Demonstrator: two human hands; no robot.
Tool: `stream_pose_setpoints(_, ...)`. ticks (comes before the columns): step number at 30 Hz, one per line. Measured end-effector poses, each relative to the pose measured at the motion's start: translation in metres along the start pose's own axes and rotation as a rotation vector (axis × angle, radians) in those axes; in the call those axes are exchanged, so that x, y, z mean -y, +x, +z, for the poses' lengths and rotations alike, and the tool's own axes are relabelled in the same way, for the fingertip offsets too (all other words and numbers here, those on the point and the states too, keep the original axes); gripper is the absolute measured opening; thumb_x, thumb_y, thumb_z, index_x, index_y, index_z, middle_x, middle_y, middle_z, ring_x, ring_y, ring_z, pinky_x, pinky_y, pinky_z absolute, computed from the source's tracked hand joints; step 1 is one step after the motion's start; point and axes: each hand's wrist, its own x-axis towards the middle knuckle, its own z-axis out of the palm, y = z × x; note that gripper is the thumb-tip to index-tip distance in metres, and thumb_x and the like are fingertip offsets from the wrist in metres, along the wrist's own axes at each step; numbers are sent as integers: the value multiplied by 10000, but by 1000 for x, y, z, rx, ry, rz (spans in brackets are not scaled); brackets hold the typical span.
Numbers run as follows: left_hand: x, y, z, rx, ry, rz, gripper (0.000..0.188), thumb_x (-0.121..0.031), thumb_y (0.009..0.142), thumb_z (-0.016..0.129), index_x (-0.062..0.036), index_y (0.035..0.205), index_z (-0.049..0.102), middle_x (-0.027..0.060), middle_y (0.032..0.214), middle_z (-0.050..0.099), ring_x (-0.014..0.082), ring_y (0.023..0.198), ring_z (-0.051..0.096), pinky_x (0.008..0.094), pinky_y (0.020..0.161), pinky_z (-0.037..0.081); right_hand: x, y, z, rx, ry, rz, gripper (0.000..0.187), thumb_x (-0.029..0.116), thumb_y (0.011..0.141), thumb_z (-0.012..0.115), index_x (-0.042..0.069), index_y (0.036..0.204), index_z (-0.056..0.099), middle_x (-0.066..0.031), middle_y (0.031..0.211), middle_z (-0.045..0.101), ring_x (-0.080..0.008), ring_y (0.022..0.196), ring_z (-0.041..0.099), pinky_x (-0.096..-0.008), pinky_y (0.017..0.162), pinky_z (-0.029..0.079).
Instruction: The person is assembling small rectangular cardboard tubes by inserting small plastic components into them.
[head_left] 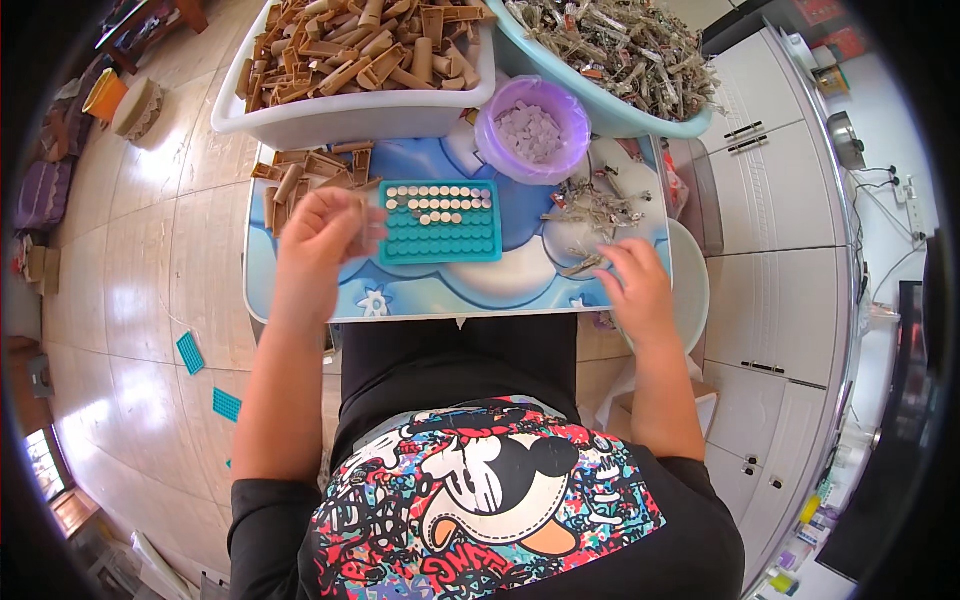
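My left hand hovers at the left edge of the teal tray, fingers curled closed and slightly blurred; what they hold, if anything, I cannot make out. The tray has rows of round hollows, and white round pieces fill much of its upper rows. Over the right part of the table, my right hand has thumb and forefinger apart, beside a small greyish strip. Just beyond it lies a loose pile of similar wiry strips. Brown half-tube pieces are heaped left of the tray.
At the back stand a white tub of brown pieces, a purple-lined bowl of whitish bits, and a pale blue basin of wiry strips. White cabinets line the right. Teal trays lie on the left floor.
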Motion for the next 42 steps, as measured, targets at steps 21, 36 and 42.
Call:
stream_pose_setpoints(21, 14, -49, 48, 431, -404, -687, 256, -256, 915, 533, -11, 850, 575, 30, 713, 533, 48, 451, 349, 196, 383, 241, 13, 37, -6, -416, 421, 192, 127, 119, 840, 640, -4, 869, 620, -46, 792, 602, -114, 718, 533, -243, 663, 433)
stream_pose_setpoints(36, 49, -41, 97, 483, -365, -952, 330, -219, 938, 451, 7, 1172, 504, 96, 1039, 604, 28, 460, 301, 177, 394, 249, 70, -34, 17, 21, 332, -406, 209, 91, 640, 741, 90, 824, 641, -53, 802, 592, -248, 749, 577, -358, 650, 467)
stream_pose_setpoints(42, 55, -43, 95, 485, -434, -865, 245, -134, 918, 514, -28, 1138, 529, 3, 840, 569, 16, 448, 313, 174, 379, 235, 59, -43, 32, 51, 653, -56, 242, 118, 764, 704, 35, 955, 582, -56, 821, 586, -178, 758, 565, -285, 674, 449)
